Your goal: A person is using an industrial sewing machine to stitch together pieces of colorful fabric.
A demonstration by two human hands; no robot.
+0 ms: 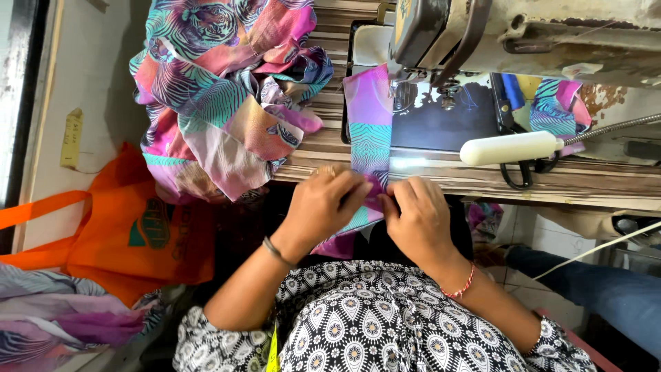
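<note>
Both hands, left (322,205) and right (416,215), are pinching the strip (370,131), probably folding its edge for the machine (441,41).

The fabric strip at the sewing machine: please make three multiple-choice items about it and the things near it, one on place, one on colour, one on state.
1. Where is the heap of printed cloth?
A. left of the sewing machine
B. on the floor, right
C. under the lamp

2. What colour is the bag?
A. green
B. orange
C. white

3. How do the hands meet the fabric strip?
A. both pinch its near end
B. only one touches it
C. neither touches it

Answers: 1 A, the heap lies on the table's left part. 2 B, it is plainly orange. 3 A, left hand and right hand both have a grip on it at the table edge.
</note>
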